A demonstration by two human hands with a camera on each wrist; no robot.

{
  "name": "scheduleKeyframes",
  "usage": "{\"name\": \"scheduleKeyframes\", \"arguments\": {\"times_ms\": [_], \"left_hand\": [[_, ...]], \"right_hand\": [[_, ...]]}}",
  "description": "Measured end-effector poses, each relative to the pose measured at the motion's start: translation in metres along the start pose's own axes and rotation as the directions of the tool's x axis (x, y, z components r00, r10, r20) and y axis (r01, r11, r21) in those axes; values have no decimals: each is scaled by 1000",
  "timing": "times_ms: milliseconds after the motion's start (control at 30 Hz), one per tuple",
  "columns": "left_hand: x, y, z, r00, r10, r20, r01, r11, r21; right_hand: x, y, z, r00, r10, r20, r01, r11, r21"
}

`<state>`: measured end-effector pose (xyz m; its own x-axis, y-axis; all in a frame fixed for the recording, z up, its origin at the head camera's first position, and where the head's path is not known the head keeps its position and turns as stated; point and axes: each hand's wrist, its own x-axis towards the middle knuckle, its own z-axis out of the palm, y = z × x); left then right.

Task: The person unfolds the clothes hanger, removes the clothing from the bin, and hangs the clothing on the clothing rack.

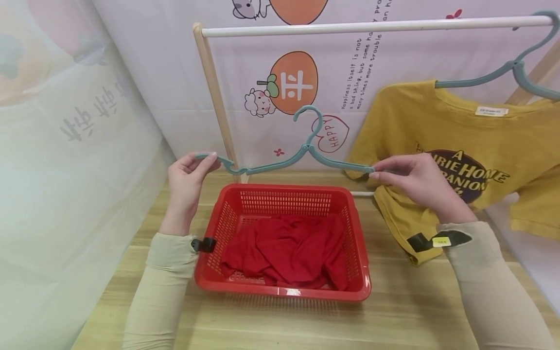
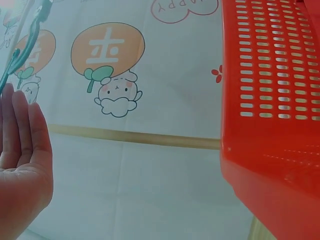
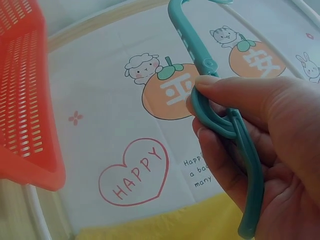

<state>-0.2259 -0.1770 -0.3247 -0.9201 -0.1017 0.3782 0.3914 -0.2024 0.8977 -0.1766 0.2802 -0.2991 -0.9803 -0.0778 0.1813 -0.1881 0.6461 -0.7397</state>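
Note:
A teal folding hanger (image 1: 280, 165) is stretched out above the red basket, hook upward. My left hand (image 1: 187, 182) pinches its left end between thumb and fingers, and my right hand (image 1: 417, 180) grips the right end. In the right wrist view, thumb and fingers close round the hanger's jointed arm (image 3: 252, 172). The left wrist view shows only part of my left hand (image 2: 27, 150), beside a piece of the hanger (image 2: 30, 42). Below, crumpled red cloth (image 1: 288, 248) lies in the red plastic basket (image 1: 280, 290).
Behind stands a rack with a white rail (image 1: 350, 28) and wooden posts (image 1: 214, 92). At right, a yellow T-shirt (image 1: 407, 112) hangs on another teal hanger (image 1: 477, 80). The wooden tabletop (image 1: 245, 325) extends beneath the basket. A printed sheet (image 1: 175, 73) covers the back.

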Motion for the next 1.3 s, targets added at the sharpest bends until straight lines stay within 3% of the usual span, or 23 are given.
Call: {"name": "scheduleKeyframes", "arguments": {"times_ms": [300,567,700,1000,1300], "left_hand": [[-3,-5,-8,999,-29,33,29,1000,1],[-7,-13,-14,993,-60,100,40,981,188],[-8,-15,-14,995,-44,88,28,983,181],[-11,-16,-7,998,-1,64,0,1000,15],[-12,-22,6,992,2,129,-14,996,87]], "right_hand": [[1,3,-3,999,-22,-46,23,1000,13],[2,1,-7,994,-33,-100,36,999,35],[2,3,-7,997,-13,-75,16,999,33],[3,-1,-8,999,-5,48,3,999,42],[11,-13,7,994,-37,104,32,998,47]]}}
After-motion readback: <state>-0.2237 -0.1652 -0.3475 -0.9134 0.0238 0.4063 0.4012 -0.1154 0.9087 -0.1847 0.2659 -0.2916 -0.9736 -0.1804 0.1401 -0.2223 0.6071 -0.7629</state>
